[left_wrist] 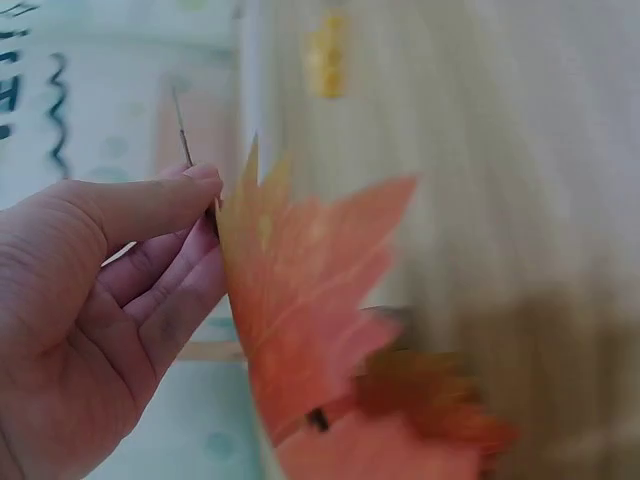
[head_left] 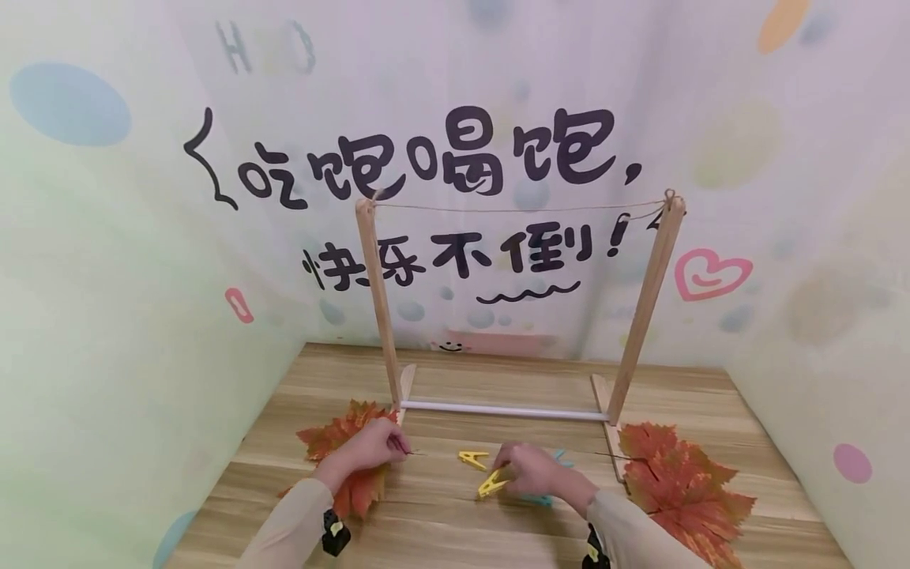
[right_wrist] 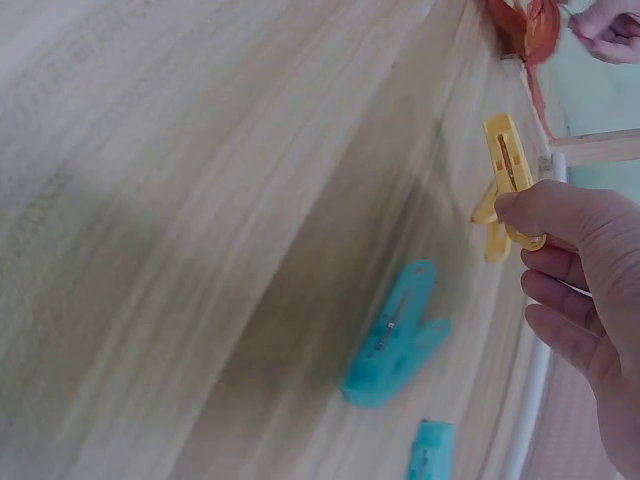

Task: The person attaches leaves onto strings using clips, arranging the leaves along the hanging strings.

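My left hand (head_left: 373,444) pinches the thin stem of an orange-red maple leaf (left_wrist: 310,290) between thumb and fingers. The leaf hangs beside that hand, its stem tip sticking out past the fingertips. With thumb and forefinger my right hand (head_left: 529,468) holds a yellow clothespin (right_wrist: 507,160) just above the table. A second yellow clothespin (head_left: 472,458) lies close by on the wood. Two turquoise clothespins (right_wrist: 390,340) lie near the right hand, partly hidden by it in the head view.
Behind the hands stands a wooden frame with two posts (head_left: 643,316), a string (head_left: 519,209) tied between their tops and a white rod (head_left: 505,410) low down. More maple leaves (head_left: 682,482) lie at the right of the table (head_left: 441,529). A printed cloth (head_left: 455,79) hangs behind.
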The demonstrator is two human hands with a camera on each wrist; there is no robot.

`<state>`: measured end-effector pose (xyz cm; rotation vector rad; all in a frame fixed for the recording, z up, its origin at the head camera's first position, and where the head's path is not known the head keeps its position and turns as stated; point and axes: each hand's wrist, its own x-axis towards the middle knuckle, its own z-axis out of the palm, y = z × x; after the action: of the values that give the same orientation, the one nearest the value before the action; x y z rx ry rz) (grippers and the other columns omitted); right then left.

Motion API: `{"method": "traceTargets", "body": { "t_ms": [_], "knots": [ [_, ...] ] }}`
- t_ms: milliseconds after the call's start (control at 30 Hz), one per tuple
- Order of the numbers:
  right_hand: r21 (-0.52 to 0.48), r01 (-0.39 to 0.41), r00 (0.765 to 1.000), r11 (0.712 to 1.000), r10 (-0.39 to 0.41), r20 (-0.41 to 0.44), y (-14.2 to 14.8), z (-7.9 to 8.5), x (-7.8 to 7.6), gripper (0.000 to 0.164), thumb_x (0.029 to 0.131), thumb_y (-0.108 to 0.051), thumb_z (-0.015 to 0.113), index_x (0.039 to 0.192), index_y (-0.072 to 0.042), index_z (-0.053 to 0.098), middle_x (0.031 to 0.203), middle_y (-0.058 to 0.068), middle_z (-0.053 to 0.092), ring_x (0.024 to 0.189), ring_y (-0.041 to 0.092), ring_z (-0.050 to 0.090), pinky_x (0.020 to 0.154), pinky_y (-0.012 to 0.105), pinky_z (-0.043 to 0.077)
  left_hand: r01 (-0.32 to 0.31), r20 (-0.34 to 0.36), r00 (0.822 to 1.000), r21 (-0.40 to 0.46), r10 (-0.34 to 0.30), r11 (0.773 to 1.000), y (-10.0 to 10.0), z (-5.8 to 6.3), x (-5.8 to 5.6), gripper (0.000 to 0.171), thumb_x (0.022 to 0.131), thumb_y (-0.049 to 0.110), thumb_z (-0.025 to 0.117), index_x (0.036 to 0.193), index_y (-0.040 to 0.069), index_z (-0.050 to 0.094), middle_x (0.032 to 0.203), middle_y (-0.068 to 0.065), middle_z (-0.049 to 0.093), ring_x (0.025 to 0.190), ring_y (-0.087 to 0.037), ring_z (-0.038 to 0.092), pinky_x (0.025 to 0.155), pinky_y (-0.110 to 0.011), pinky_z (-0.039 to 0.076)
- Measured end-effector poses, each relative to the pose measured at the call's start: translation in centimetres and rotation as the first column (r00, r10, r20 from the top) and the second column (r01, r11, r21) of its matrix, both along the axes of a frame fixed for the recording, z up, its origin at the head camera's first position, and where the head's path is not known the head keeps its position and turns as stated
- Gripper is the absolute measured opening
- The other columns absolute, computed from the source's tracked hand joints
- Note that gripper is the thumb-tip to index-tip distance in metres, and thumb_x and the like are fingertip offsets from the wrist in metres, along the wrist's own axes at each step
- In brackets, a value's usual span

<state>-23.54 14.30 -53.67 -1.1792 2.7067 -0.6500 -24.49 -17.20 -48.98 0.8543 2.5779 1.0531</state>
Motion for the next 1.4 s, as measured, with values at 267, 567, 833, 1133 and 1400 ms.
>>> {"method": "traceTargets", "body": {
  "t_ms": [267,567,833,1133,1400],
  "knots": [
    [-0.034,-0.004,1.0,0.999,0.005,0.018,0.4,1.7,0.0,0.023,0.069,-0.008,0.072,0.091,-0.006,0.064,0.089,-0.002,0.062,0.084,0.01,0.058,0.071,0.023,0.05,-0.115,0.048,0.993,0.194,0.107,0.974,-1.1,4.2,-0.9,0.007,0.078,-0.005,0.065,0.084,-0.007,0.063,0.075,-0.01,0.064,0.067,-0.008,0.056,0.059,-0.02,0.048],
    [-0.051,0.014,1.0,0.999,-0.012,0.024,1.8,3.6,-0.1,0.02,0.072,-0.009,0.071,0.091,-0.007,0.063,0.089,0.0,0.062,0.084,0.014,0.059,0.071,0.028,0.05,-0.16,-0.014,0.985,0.315,0.173,0.936,-0.9,7.3,-1.6,0.014,0.078,-0.006,0.065,0.089,-0.014,0.063,0.077,-0.018,0.064,0.067,-0.008,0.055,0.059,-0.02,0.048],
    [-0.04,-0.001,0.997,0.999,-0.002,-0.079,2.8,5.6,-0.3,0.02,0.073,-0.011,0.072,0.09,-0.005,0.065,0.086,0.001,0.064,0.08,0.015,0.06,0.068,0.026,0.05,-0.201,-0.048,0.971,0.353,0.233,0.914,-0.1,9.9,-2.2,0.011,0.076,-0.006,0.067,0.085,-0.011,0.064,0.075,-0.015,0.065,0.064,-0.009,0.057,0.058,-0.02,0.049],
    [0.002,0.023,0.991,1.0,-0.023,-0.13,3.6,8.3,-0.6,0.022,0.075,-0.014,0.072,0.093,-0.004,0.065,0.088,0.001,0.064,0.08,0.015,0.06,0.067,0.026,0.051,-0.254,0.011,0.961,0.419,0.275,0.872,1.2,12.6,-2.9,0.018,0.078,0.001,0.068,0.091,-0.01,0.064,0.082,-0.015,0.067,0.069,-0.012,0.061,0.065,-0.023,0.052],
    [-0.044,-0.031,0.986,0.999,0.023,-0.167,3.6,10.4,-1.1,0.021,0.074,-0.01,0.072,0.091,-0.001,0.065,0.087,0.004,0.064,0.079,0.018,0.06,0.067,0.026,0.051,-0.274,-0.013,0.949,0.46,0.315,0.845,2.5,15.6,-3.9,0.016,0.078,-0.001,0.067,0.092,-0.009,0.064,0.084,-0.016,0.067,0.068,-0.008,0.061,0.065,-0.022,0.052]
  ]
}}
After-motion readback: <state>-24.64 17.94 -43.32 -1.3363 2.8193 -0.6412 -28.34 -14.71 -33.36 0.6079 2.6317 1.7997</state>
